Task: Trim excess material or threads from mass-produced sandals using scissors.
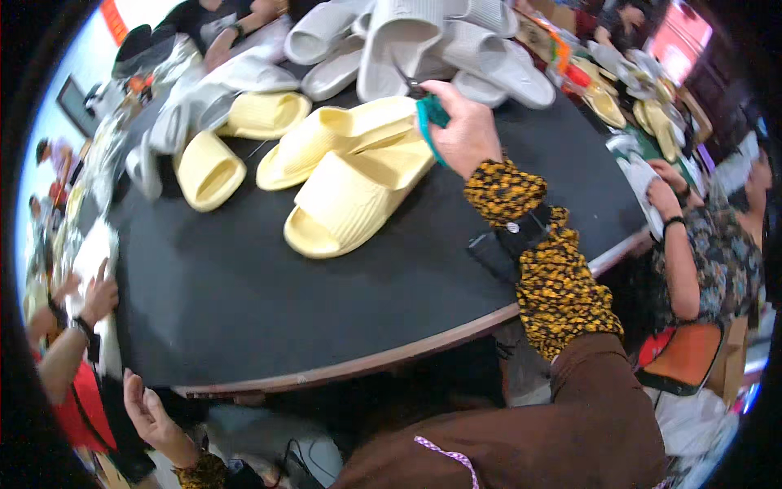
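My right hand (474, 134) is closed round the teal handles of scissors (438, 114), whose dark blades point up toward a grey slipper. Just left of that hand, two pale yellow slippers (342, 208) lie side by side, their toe ends facing toward me and to the left. Beyond the table's near edge at the lower left, my left hand (153, 417) is held palm up and holds nothing, its fingers loosely apart. Black and yellow patterned sleeve covers show on both wrists.
Grey slippers (403, 41) are piled at the back of the black table (269, 310). More yellow slippers (210, 171) and clear plastic bags lie at the far left. A co-worker's hands (666, 191) rest on a white item at right; another person's hands (96, 297) work at left.
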Available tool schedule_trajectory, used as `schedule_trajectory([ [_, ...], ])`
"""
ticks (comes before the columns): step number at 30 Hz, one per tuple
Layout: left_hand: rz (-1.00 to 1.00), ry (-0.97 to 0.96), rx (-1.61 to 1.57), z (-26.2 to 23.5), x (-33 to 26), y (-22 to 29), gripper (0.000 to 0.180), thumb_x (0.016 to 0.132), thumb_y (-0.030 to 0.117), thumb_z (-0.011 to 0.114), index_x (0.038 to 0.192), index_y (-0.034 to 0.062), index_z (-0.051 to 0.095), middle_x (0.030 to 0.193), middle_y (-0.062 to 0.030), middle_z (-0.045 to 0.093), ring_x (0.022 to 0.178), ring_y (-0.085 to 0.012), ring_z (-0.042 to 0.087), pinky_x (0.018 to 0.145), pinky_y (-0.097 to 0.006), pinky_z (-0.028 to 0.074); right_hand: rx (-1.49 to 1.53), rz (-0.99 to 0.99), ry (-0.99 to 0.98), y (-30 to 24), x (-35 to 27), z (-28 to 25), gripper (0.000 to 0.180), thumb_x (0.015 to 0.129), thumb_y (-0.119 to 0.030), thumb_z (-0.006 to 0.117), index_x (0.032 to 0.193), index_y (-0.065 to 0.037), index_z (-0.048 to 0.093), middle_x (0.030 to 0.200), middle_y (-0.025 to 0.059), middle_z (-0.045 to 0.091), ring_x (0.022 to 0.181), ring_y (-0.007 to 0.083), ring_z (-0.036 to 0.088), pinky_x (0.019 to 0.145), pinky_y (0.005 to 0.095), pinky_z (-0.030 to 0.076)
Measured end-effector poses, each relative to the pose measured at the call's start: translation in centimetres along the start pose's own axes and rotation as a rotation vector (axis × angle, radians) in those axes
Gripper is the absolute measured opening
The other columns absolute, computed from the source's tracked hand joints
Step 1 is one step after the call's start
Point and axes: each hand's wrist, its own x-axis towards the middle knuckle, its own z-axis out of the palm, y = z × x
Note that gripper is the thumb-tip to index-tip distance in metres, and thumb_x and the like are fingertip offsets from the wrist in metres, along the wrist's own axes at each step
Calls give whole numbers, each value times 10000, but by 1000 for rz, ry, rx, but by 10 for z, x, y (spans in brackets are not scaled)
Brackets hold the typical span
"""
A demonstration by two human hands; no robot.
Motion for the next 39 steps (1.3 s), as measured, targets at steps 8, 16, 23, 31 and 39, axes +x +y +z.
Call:
schedule_trajectory([
  [8, 194, -563, -240, 194, 77, 125, 257, 865, 15, 525, 1112, -59, 531, 1100, -128, 582, 955, -149, 569, 823, -264, 460, 9, 183, 68, 27, -1, -2, 299, 758, -221, 669, 1001, -61, 604, 824, 190, 640, 771, 363, 626, 663, 426, 494],
  [16, -152, -834, -316, 295, 125, 101, 393, 878, 148, 529, 1202, -63, 458, 737, -63, 561, 576, -98, 519, 542, -228, 445, -103, 223, -130, 5, -3, 4, 272, 786, -252, 592, 1032, -137, 585, 747, 189, 634, 716, 370, 625, 639, 478, 497],
  [23, -383, -1042, -350, 302, 129, 94, 321, 918, 290, 496, 1054, 0, 516, 601, -68, 572, 404, -104, 479, 389, -202, 380, 45, 216, -242, -11, -5, 4, 331, 799, -231, 579, 1118, -147, 555, 782, 193, 636, 735, 381, 618, 648, 468, 502],
  [31, -591, -1080, -653, 289, 129, 91, 212, 931, 272, 480, 984, 66, 485, 750, -127, 649, 516, -145, 598, 451, -211, 414, 345, 297, -320, -35, -13, 12, 337, 721, -214, 675, 1011, -45, 639, 824, 186, 651, 766, 312, 651, 681, 364, 501],
  [39, -625, -1027, -743, 290, 128, 84, 192, 935, 259, 489, 1006, 81, 499, 766, -120, 660, 529, -127, 604, 469, -212, 437, 339, 367, -554, -50, -18, 14, 357, 721, -239, 678, 999, -17, 647, 792, 193, 648, 751, 314, 649, 686, 365, 495],
])
